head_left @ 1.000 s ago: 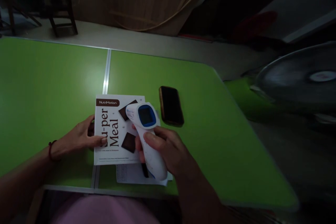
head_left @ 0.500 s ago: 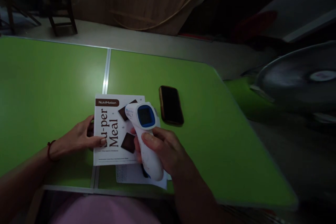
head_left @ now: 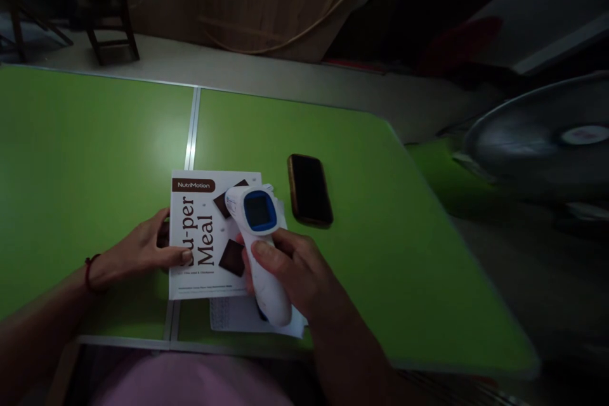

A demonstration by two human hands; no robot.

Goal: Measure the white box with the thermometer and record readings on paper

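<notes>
A white box (head_left: 202, 279) with brown print and pictures of dark squares is gripped at its left side by my left hand (head_left: 147, 247), thumb on the front face and the other fingers behind. My right hand (head_left: 295, 266) is wrapped round the handle of a white infrared thermometer (head_left: 273, 298) with a dark, blue-rimmed screen. The thermometer's head is in front of the box's right part and covers some of its print. Below the box, a sheet of printed paper (head_left: 233, 317) is partly hidden by the box and the thermometer.
A phone in a brown case (head_left: 310, 190) lies on the green table (head_left: 380, 254), right of the box. A metal strip (head_left: 192, 130) crosses the tabletop. A large round metallic object (head_left: 533, 130) stands beyond the right edge, and a dark wooden chair (head_left: 111, 19) at the far left.
My right hand has shifted the thermometer slightly left, further over the box, and its screen has turned a little. My left hand and the box are nearly still.
</notes>
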